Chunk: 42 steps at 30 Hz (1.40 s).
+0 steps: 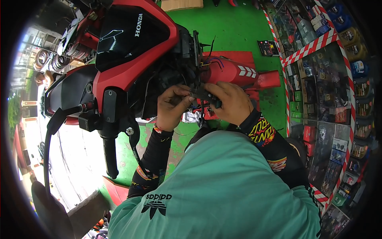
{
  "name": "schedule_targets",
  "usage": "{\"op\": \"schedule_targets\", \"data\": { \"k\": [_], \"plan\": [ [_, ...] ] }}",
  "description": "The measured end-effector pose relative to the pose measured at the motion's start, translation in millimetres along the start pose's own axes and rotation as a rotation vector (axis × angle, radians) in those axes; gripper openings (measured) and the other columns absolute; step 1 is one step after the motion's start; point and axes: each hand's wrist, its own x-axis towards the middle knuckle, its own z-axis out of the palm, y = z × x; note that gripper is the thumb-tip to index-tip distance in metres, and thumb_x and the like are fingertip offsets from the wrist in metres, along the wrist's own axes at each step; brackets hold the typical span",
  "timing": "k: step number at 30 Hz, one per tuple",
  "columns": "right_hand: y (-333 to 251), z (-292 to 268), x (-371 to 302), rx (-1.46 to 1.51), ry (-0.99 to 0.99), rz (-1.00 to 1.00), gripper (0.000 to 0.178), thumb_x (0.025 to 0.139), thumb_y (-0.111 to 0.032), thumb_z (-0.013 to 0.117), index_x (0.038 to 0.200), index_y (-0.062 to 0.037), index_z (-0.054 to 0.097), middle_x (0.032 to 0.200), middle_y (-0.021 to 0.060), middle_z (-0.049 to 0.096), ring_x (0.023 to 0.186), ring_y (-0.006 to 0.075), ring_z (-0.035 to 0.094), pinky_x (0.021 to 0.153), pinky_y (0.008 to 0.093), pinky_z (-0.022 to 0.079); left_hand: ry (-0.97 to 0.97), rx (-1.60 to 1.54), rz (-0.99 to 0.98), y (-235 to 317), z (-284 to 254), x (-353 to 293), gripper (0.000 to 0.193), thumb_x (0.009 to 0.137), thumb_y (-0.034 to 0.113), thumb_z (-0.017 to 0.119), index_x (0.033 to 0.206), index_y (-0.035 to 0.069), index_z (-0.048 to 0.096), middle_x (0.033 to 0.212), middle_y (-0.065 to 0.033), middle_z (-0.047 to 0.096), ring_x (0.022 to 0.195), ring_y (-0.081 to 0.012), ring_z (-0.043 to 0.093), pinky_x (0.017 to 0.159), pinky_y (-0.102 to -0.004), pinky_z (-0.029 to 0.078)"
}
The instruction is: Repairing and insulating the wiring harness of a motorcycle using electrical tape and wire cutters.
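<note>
My right hand is closed around a dark hand tool that looks like pliers, its handles pointing toward me. Close beside the tool's jaws, the fingers of my left hand are pinched together at the tip. Whatever they hold is too small and too shaded to name. Both hands meet at the opened front of a red and black motorcycle. Loose wires stick out just beyond them, above the red front fender with white arrow marks.
At the left, the handlebar grip, brake lever and mirror jut out near my left arm. A glass display case edged in red and white tape stands at the right. A dark box lies on the green floor.
</note>
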Motion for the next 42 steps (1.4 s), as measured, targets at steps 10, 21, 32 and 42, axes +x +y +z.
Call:
{"op": "schedule_targets", "data": {
  "k": [10, 21, 32, 42],
  "plan": [
    [0.7, 0.0, 0.9, 0.022, -0.031, 0.005, 0.053, 0.073, -0.014, 0.076, 0.125, -0.0153, 0.063, 0.092, 0.0115, 0.060, 0.083, 0.0357, 0.065, 0.073, 0.0473, 0.053, 0.016, -0.036, 0.041, -3.6, 1.0, -0.7, 0.016, 0.088, -0.013, 0.068, 0.097, -0.001, 0.061, 0.111, -0.0134, 0.068, 0.099, -0.0158, 0.067, 0.088, -0.0287, 0.055],
    [-1.2, -0.4, 1.5, 0.097, -0.077, 0.039, 0.051, 0.077, -0.013, 0.074, 0.127, -0.0151, 0.062, 0.097, 0.0143, 0.065, 0.085, 0.0379, 0.067, 0.074, 0.0494, 0.055, 0.057, -0.061, 0.021, -5.5, 2.6, -3.0, 0.015, 0.088, -0.014, 0.068, 0.096, -0.003, 0.061, 0.110, -0.0144, 0.069, 0.099, -0.0168, 0.068, 0.088, -0.0289, 0.057],
    [-0.6, 2.8, 1.5, 0.124, -0.093, 0.052, 0.052, 0.076, -0.011, 0.074, 0.126, -0.0136, 0.061, 0.090, 0.0156, 0.067, 0.081, 0.0388, 0.067, 0.071, 0.0494, 0.055, 0.100, -0.055, 0.046, -4.8, 5.2, -0.7, 0.012, 0.090, -0.008, 0.071, 0.097, -0.003, 0.064, 0.100, -0.0104, 0.071, 0.092, -0.0144, 0.070, 0.082, -0.0267, 0.058],
    [-0.6, 2.8, -6.6, 0.308, -0.135, 0.162, 0.055, 0.076, -0.003, 0.072, 0.129, -0.0041, 0.058, 0.100, 0.0193, 0.069, 0.083, 0.0397, 0.069, 0.069, 0.0431, 0.056, 0.004, 0.435, 0.087, 5.5, 14.3, 5.6, 0.007, 0.099, 0.006, 0.065, 0.096, 0.000, 0.064, 0.082, 0.0003, 0.060, 0.072, -0.0045, 0.051, 0.063, -0.0224, 0.041]
  ]
}}
